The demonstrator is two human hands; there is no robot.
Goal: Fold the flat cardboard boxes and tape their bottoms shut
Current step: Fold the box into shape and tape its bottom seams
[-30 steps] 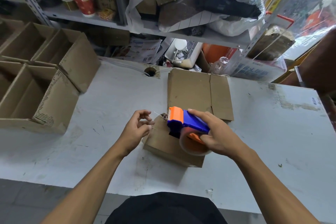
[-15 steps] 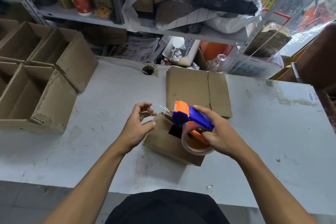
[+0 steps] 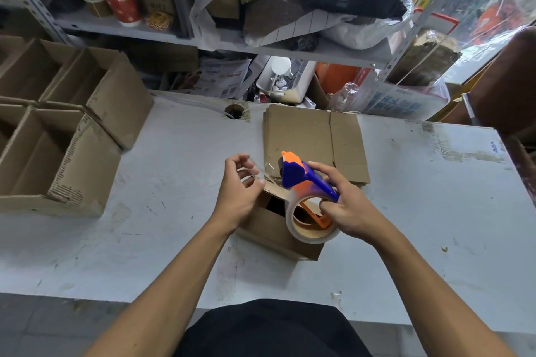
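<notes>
Cardboard boxes [image 3: 58,136] at ten o'clock look folded, flat ones [image 3: 313,139] wait, and your right hand [image 3: 348,209] grips the tape gun [image 3: 301,182] while your left hand [image 3: 240,185] pinches its tape end.

From my screen, the small cardboard box [image 3: 278,229] was mostly hidden behind the tape dispenser [image 3: 304,182] and both hands. I could not tell if the left hand [image 3: 239,193] really held the clear tape end [image 3: 265,169], it was too thin. The folded boxes [image 3: 43,139] on the left were cut by the picture's edge.
</notes>
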